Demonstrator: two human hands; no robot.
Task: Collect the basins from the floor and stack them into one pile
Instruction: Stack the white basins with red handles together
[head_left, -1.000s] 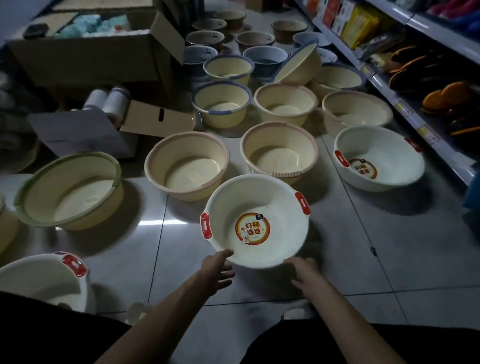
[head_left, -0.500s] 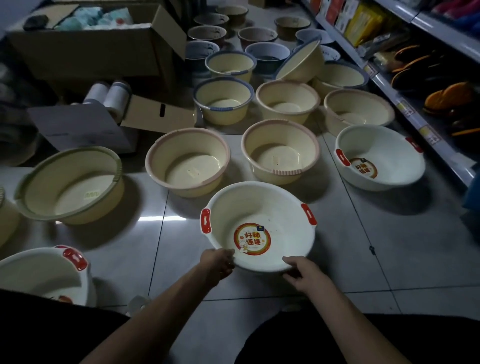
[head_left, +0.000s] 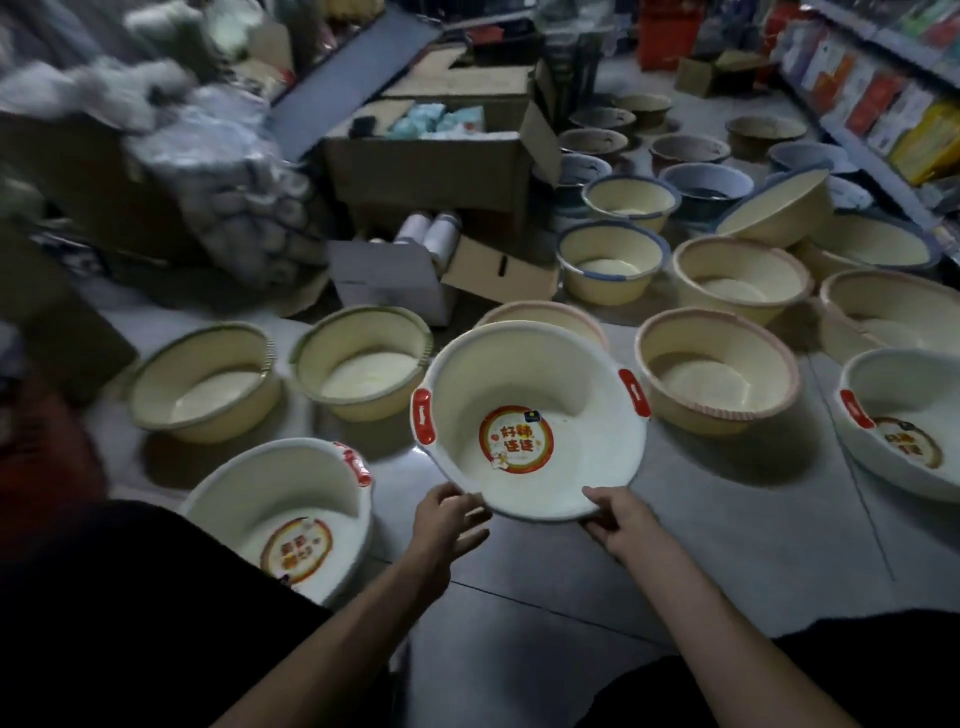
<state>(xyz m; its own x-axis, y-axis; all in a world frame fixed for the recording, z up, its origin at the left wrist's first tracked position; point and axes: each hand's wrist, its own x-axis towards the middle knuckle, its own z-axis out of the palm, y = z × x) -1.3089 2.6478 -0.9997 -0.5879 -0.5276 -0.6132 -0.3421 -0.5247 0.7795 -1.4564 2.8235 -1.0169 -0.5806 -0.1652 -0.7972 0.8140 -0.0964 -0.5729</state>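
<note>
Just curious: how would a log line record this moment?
held: white basin; left hand: grips rim; right hand: grips rim; likely next: left basin

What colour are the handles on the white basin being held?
Red handles on the white basin, seen best in the head view.
</note>
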